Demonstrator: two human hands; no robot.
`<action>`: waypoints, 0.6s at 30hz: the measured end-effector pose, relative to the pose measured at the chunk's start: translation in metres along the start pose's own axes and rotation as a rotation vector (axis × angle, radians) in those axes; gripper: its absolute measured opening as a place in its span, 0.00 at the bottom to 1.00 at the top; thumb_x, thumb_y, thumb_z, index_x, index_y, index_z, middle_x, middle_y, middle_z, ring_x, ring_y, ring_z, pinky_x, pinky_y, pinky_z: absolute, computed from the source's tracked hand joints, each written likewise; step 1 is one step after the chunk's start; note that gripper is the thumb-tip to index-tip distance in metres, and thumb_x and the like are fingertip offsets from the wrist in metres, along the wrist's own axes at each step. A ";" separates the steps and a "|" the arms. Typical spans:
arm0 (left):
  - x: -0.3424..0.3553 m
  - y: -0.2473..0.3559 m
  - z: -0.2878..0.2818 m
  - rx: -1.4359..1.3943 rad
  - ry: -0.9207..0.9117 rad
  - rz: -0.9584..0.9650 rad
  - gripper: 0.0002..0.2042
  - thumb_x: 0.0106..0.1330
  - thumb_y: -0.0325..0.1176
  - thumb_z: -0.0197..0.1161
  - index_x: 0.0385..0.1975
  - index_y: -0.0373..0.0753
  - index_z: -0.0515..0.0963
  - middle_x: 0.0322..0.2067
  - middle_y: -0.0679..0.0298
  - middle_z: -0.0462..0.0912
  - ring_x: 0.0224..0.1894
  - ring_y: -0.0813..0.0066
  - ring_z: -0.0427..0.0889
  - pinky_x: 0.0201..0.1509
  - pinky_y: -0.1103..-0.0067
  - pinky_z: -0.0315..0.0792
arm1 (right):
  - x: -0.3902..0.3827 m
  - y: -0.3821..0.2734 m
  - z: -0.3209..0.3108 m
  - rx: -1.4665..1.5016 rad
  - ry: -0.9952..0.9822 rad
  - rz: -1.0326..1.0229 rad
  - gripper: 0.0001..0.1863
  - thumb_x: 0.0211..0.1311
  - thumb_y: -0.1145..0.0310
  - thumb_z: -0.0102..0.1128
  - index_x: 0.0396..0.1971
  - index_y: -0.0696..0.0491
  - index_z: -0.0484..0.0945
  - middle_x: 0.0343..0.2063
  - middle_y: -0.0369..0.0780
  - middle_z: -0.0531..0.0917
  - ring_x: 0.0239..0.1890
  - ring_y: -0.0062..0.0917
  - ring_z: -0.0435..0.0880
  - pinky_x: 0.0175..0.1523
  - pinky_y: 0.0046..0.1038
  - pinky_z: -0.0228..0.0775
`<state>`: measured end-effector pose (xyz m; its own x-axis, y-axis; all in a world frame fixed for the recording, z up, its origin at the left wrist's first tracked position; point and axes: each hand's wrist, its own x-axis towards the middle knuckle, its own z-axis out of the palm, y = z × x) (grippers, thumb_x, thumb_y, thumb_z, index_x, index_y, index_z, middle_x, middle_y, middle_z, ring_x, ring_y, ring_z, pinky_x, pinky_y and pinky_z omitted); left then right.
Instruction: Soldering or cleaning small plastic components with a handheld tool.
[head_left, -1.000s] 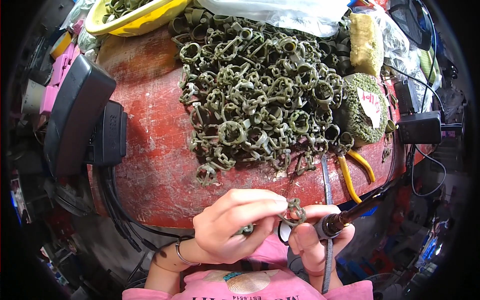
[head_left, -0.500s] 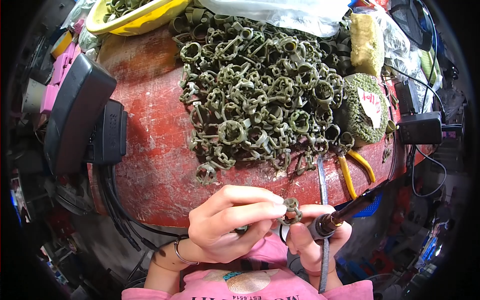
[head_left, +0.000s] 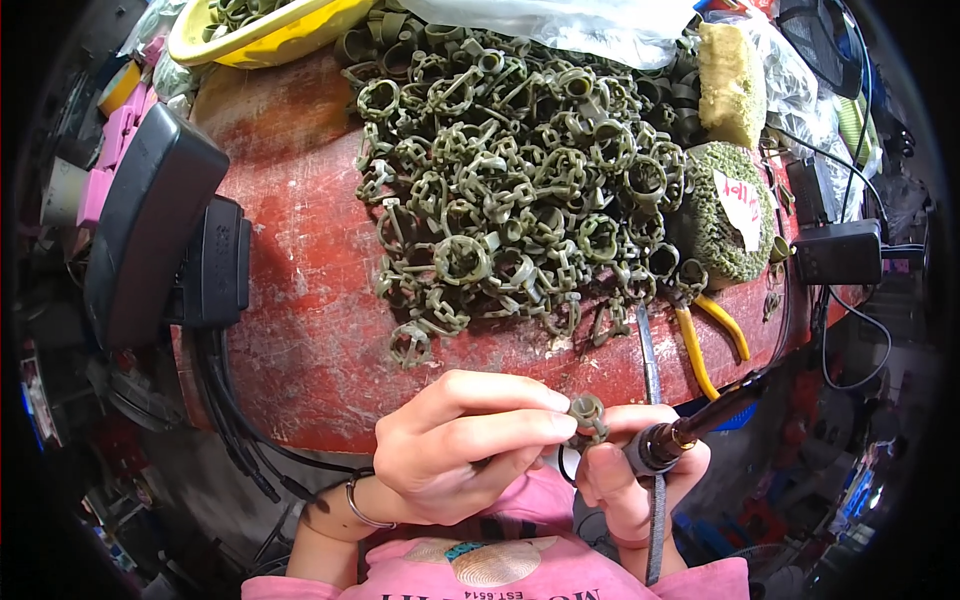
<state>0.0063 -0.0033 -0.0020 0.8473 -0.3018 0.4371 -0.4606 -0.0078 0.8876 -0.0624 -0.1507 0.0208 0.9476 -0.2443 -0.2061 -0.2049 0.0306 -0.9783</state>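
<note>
1. Left hand (head_left: 460, 445): thumb and fingertips pinched together on small green ring piece (head_left: 587, 408).
2. Right hand (head_left: 635, 475): fingers closed round dark pen-like tool (head_left: 698, 420); thumb and index right beside the ring piece, seemingly steadying it.
3. Ring piece sits between both hands, in front of the near edge of red worktop (head_left: 300, 300).
4. Changed: a second ago its links and a thin part showed; now its round opening faces the camera. Hands barely shift.
5. Meaning, my read: piece is being turned for a different side; work on it looks unfinished.
6. Green pile (head_left: 500, 180) lies beyond, unchanged; yellow-handled pliers (head_left: 692, 350) rest untouched to its near right.
</note>
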 end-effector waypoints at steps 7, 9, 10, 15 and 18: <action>0.000 0.002 0.000 -0.102 0.016 -0.198 0.12 0.46 0.17 0.61 0.34 0.32 0.75 0.28 0.57 0.77 0.26 0.76 0.77 0.27 0.85 0.72 | 0.001 0.006 0.005 -0.016 -0.030 -0.069 0.12 0.49 0.72 0.60 0.30 0.62 0.68 0.19 0.43 0.76 0.09 0.16 0.68 0.12 0.15 0.56; -0.001 0.005 -0.002 -0.168 0.022 -0.280 0.12 0.47 0.18 0.62 0.33 0.31 0.75 0.27 0.57 0.77 0.25 0.77 0.77 0.26 0.85 0.71 | 0.002 0.005 0.007 0.025 -0.010 -0.075 0.12 0.49 0.72 0.59 0.30 0.62 0.68 0.20 0.43 0.76 0.09 0.15 0.68 0.12 0.15 0.56; -0.002 0.006 -0.002 -0.234 0.026 -0.360 0.11 0.48 0.19 0.62 0.33 0.31 0.75 0.26 0.57 0.77 0.24 0.78 0.77 0.25 0.86 0.71 | 0.001 0.005 0.007 0.055 -0.017 -0.043 0.11 0.47 0.76 0.59 0.31 0.62 0.71 0.23 0.41 0.78 0.15 0.14 0.71 0.18 0.15 0.61; 0.003 0.002 0.000 -0.207 0.004 -0.244 0.10 0.51 0.29 0.63 0.29 0.31 0.74 0.25 0.56 0.78 0.22 0.78 0.76 0.25 0.86 0.69 | -0.001 0.004 0.001 -0.046 -0.041 -0.055 0.12 0.45 0.81 0.59 0.33 0.62 0.74 0.26 0.40 0.80 0.22 0.13 0.76 0.26 0.14 0.67; 0.001 -0.001 0.000 -0.160 0.009 -0.205 0.10 0.50 0.30 0.64 0.29 0.31 0.75 0.25 0.56 0.78 0.22 0.79 0.76 0.25 0.86 0.69 | 0.002 0.003 0.003 -0.037 -0.063 -0.077 0.12 0.44 0.81 0.60 0.33 0.62 0.74 0.25 0.40 0.80 0.21 0.13 0.75 0.25 0.14 0.66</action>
<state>0.0081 -0.0041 -0.0026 0.9215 -0.3006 0.2461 -0.2317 0.0833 0.9692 -0.0606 -0.1479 0.0170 0.9741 -0.1828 -0.1328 -0.1390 -0.0217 -0.9901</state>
